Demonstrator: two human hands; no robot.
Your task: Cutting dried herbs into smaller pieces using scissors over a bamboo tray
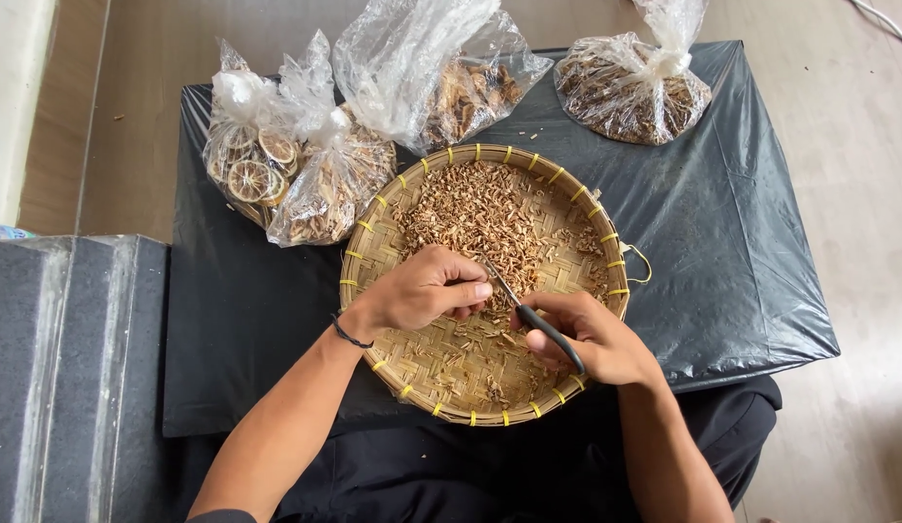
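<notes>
Head view: my right hand (596, 339) grips scissors (528, 312), my left hand (427, 289) pinches a dried piece over the woven tray (373, 254); I should snip short, fingertips clear.

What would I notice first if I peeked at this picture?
Right in the middle sits a round woven tray heaped with chopped brown bits. Over it, the right hand holds scissors and the left hand pinches a piece. Behind the tray, clear plastic bags of dried plants lie on a black sheet.
</notes>
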